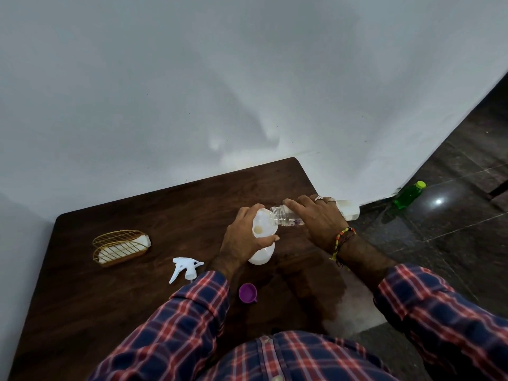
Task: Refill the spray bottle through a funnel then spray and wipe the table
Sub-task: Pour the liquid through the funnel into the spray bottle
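Observation:
A white spray bottle (pixel 262 255) stands on the dark wooden table (pixel 115 298) with a white funnel (pixel 263 225) in its neck. My left hand (pixel 243 240) grips the funnel and the bottle's top. My right hand (pixel 319 218) holds a clear plastic bottle (pixel 286 215) tipped almost flat, its open mouth over the funnel's rim. The white trigger spray head (pixel 184 268) lies on the table to the left of the spray bottle. A purple cap (pixel 248 292) lies near my left sleeve.
A gold wire holder (pixel 119 247) with white cloths or tissues stands at the table's left. A white wall runs along the table's far edge. On the dark tiled floor at the right lies a green bottle (pixel 408 196).

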The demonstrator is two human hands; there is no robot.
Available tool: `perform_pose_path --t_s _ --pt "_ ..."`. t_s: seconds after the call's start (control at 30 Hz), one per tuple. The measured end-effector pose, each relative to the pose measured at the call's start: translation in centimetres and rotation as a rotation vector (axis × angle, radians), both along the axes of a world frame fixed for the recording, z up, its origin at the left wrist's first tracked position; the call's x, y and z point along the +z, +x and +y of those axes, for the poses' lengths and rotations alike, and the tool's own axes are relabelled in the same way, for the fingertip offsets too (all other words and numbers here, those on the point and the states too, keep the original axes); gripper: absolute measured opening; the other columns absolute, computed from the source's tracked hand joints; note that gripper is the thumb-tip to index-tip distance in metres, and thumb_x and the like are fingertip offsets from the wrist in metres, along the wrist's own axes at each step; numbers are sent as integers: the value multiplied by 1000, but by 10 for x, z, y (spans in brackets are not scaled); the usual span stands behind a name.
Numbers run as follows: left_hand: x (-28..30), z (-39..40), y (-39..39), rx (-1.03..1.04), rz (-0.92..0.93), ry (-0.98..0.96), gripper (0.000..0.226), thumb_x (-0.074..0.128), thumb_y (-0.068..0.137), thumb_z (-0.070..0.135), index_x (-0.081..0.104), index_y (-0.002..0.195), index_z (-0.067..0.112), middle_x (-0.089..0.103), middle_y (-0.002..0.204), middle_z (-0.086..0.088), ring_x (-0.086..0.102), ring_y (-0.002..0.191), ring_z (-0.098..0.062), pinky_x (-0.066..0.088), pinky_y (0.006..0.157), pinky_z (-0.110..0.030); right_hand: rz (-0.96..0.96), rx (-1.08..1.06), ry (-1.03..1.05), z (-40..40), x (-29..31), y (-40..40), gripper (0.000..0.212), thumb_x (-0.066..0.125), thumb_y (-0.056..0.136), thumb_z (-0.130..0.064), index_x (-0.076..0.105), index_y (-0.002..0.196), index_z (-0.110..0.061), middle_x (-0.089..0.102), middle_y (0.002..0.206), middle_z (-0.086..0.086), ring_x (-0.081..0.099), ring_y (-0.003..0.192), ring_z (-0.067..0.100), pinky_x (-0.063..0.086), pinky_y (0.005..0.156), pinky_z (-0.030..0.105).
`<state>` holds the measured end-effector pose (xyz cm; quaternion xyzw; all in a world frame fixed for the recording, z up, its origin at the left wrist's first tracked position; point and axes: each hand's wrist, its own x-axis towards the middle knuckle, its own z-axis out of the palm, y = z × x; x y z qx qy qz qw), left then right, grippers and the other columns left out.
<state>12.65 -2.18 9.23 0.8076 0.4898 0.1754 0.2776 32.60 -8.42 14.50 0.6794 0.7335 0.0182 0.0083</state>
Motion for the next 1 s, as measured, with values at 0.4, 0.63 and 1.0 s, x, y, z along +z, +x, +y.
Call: perform_pose_path --t_s 0.4,0.63,1.0 --pt "4 -2 -2 5 -7 -3 83 79 69 55 41 139 29 46 136 3 51 116 -14 50 89 -32 -10 9 25 1 -1 0 66 63 76 -13 43 137 -29 60 116 4 63 91 32 48 83 46" --pt "6 -2 -1 6 -11 -14 81 79 69 54 42 137 29 47 135 4 51 116 -14 51 92 -36 -15 11 31 1 0 0 66 66 78 -17 43 139 -27 60 117 6 63 93 34 47 84 46" --pt "8 -2 1 9 14 -17 82 79 71 52 41 139 27 46 138 2 50 119 -16 48 92 -32 -24 7 31 1 -2 1 64 64 82 -20 40 140 -28 58 120 5 62 99 32 46 86 45"
